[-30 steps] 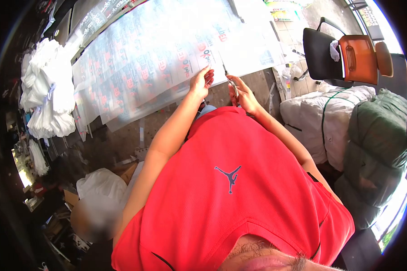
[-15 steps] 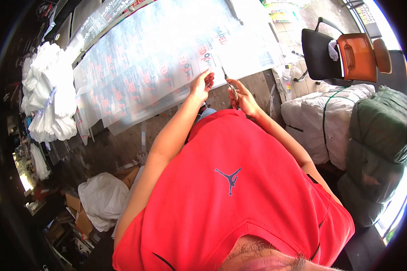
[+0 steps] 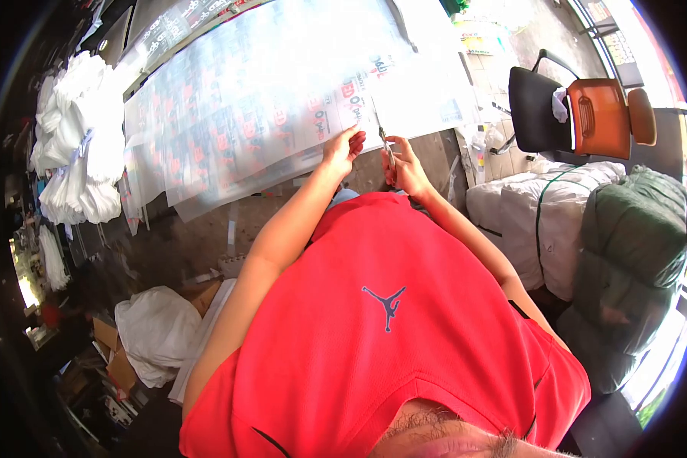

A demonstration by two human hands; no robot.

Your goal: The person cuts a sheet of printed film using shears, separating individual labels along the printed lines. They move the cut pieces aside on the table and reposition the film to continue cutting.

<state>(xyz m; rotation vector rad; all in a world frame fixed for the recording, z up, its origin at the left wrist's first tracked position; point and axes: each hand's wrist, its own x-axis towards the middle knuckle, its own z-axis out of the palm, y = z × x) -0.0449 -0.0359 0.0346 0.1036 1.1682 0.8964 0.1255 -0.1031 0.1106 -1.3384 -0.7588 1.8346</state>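
Observation:
Printed translucent plastic sheets [image 3: 229, 130], with red and dark lettering, lie in layers across the table before me. At their near edge is my left hand [image 3: 343, 151], its fingers curled and closed on the sheet's edge; the fingertips are partly hidden. To its right, my right hand [image 3: 406, 169] is closed around the handles of a pair of scissors [image 3: 382, 133]. The scissor blades point away from me, over the bright white part of the sheeting, where glare washes out their tips. A small gap separates the two hands.
A bundle of white bags [image 3: 76, 145] hangs at the left. An orange and black chair [image 3: 599, 114] stands at the right, above a strapped white bale [image 3: 534, 217] and a dark green bale [image 3: 637, 244]. Cardboard and a white sack [image 3: 156, 332] lie lower left.
The view has shifted slightly. Both hands stay near the sheet's edge, a little lower in the picture, with the scissors still in my right hand.

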